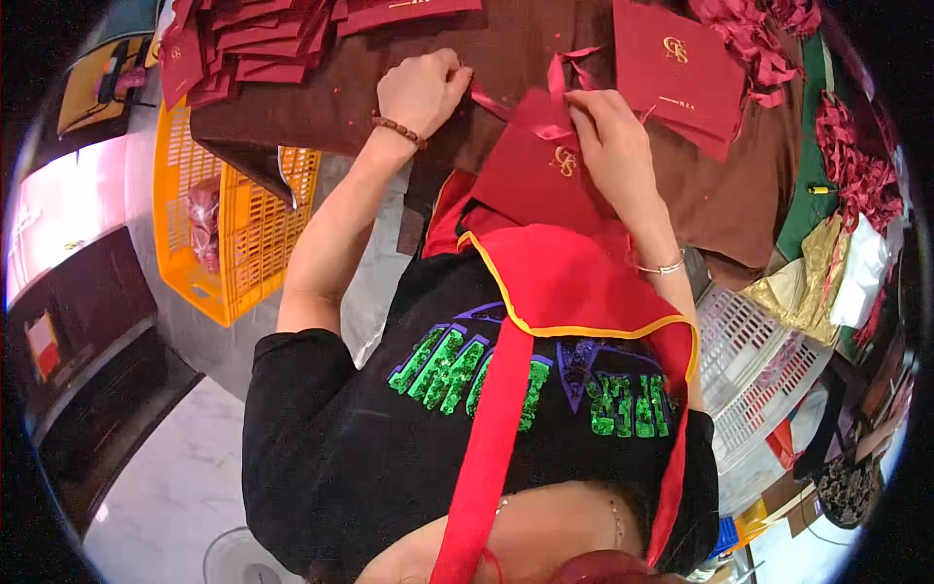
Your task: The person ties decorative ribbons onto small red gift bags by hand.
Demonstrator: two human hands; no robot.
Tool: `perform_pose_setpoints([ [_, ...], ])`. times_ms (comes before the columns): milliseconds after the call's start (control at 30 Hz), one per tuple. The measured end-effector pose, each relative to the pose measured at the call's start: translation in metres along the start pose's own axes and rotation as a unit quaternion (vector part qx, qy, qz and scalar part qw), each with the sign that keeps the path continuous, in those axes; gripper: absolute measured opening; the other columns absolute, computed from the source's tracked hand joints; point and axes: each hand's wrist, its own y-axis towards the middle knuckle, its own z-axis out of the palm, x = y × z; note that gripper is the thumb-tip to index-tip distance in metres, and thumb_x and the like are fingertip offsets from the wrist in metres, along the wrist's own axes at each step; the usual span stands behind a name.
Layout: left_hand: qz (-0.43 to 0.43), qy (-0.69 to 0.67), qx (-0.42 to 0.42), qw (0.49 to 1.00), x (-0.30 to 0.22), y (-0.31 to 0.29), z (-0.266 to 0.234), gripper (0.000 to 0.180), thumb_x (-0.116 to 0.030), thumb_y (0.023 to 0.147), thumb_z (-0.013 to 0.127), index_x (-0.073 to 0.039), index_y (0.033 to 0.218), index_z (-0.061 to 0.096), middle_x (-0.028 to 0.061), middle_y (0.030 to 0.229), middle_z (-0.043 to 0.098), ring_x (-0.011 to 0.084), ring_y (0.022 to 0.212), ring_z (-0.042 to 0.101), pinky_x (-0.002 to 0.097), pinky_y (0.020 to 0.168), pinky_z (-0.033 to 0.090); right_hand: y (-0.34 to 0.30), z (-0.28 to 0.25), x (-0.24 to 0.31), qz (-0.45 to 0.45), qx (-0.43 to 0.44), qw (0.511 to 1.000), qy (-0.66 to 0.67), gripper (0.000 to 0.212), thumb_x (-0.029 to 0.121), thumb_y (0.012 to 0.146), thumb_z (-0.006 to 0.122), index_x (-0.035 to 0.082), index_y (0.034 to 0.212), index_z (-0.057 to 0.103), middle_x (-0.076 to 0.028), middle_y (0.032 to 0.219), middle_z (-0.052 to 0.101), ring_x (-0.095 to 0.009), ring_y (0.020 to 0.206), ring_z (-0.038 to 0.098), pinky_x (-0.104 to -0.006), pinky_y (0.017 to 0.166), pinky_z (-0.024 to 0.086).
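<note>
Crimson gift bags point(268, 41) overlap at the brown-covered table's point(326, 109) far left corner. The left hand point(418, 95) pinches a ribbon point(492, 103) leading to a crimson gift bag point(530, 180) at the near edge; the right hand point(615, 146) curls over its top, grip unclear. Tangled ribbons point(754, 49) lie toward the right edge.

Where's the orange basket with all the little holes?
In the head view, the orange basket is on the left, beside the person's left forearm and partly under the hanging edge of the brown cloth.
</note>
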Motion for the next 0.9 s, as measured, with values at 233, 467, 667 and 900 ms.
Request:
perform_pose_setpoints([
  [233, -0.075, -0.173, -0.125, 0.974, -0.004, -0.026, 0.005, 0.028, -0.034, 0.084, 0.054, -0.008, 0.08, 0.061, 0.0152, 0.074, 0.063, 0.0338, 0.07, 0.062, 0.041, 0.059, 0.048, -0.006, 0.005, 0.002, 0.008, 0.021, 1.0, 0.0, 0.019, 0.01, 0.082, 0.059, 0.001, 0.099, 0.059, -0.015, 0.092, 0.059, -0.032, 0.087, 0.057, -0.0365, 0.075, 0.046],
  [467, -0.042, -0.166, -0.159, 0.972, -0.007, -0.005, 0.013, 0.031, -0.036, 0.081, 0.059, -0.005, 0.076, 0.061, 0.0167, 0.071, 0.062, 0.0307, 0.068, 0.062, 0.0402, 0.06, 0.048, -0.009, 0.021, 0.006, -0.017, -0.002, 1.0, -0.025, 0.018, 0.009, 0.082, 0.058, 0.003, 0.098, 0.059, -0.013, 0.09, 0.059, -0.031, 0.087, 0.056, -0.0372, 0.075, 0.045],
  [667, -0.138, -0.838, -0.045, 0.526, 0.015, -0.012, 0.001, 0.012, -0.01, 0.089, 0.051, -0.005, 0.099, 0.056, 0.0113, 0.09, 0.062, 0.0237, 0.079, 0.059, 0.0391, 0.08, 0.047, -0.011, 0.018, 0.008, 0.021, -0.003, 1.0, 0.001, 0.016, 0.008, 0.083, 0.057, 0.002, 0.098, 0.058, -0.014, 0.091, 0.06, -0.03, 0.087, 0.058, -0.0356, 0.075, 0.046],
  [900, -0.1, -0.766, 0.054, 0.633, 0.002, -0.031, -0.015, 0.028, -0.014, 0.09, 0.051, 0.0, 0.114, 0.046, 0.0034, 0.071, 0.057, 0.0064, 0.055, 0.046, 0.0184, 0.05, 0.036, -0.01, 0.007, 0.009, 0.086, 0.048, 0.993, 0.065, 0.019, 0.013, 0.085, 0.057, 0.0, 0.098, 0.059, -0.013, 0.089, 0.062, -0.02, 0.081, 0.061, -0.029, 0.071, 0.047],
])
